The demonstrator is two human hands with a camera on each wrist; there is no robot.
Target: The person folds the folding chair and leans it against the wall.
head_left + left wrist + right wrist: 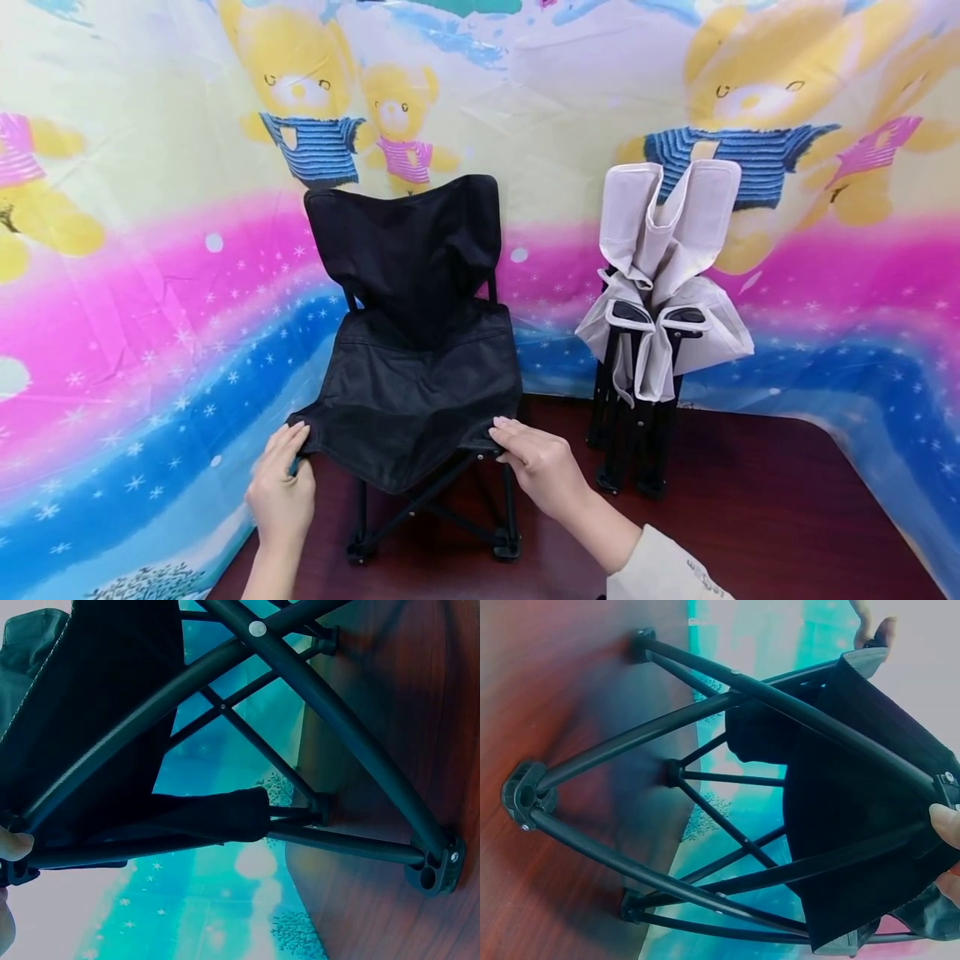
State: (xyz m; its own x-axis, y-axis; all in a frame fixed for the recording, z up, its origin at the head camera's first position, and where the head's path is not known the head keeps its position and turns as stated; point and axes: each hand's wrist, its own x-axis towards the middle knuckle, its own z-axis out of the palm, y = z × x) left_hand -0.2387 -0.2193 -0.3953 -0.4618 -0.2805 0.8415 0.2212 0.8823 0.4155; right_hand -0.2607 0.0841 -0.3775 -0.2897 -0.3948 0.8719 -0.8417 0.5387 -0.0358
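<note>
In the head view, the left hand (281, 490), at the lower left, reaches up from the bottom edge with its fingers over the front corner of a black folding chair (420, 375) and the thumb below; its grip pinches that corner. The right hand (542, 465), lower centre, comes in on a slant from the lower right, its forearm leaving a pale sleeve (663, 568); its grip holds the other front corner, fingers on top. The chair stands unfolded left of centre, on a dark reddish bench (757, 525), its backrest (405, 258) upright behind the seat. Right of centre, a folded white chair (663, 283) stands on the bench, well apart from both hands. A printed backdrop (555, 108) with yellow bears fills the upper frame.

In the left wrist view, only parts of the left hand show, at the left edge, touching the chair's corner; the rest is out of frame. Crossed black tubes (341, 720) run across the middle, and a plastic foot (442, 864) rests on the bench at lower right.

In the right wrist view, fingertips of the right hand sit at the right edge against the corner fitting. The seat's dark underside fills centre right, in front of part of the backdrop; the left hand shows at upper right, on the opposite corner.
</note>
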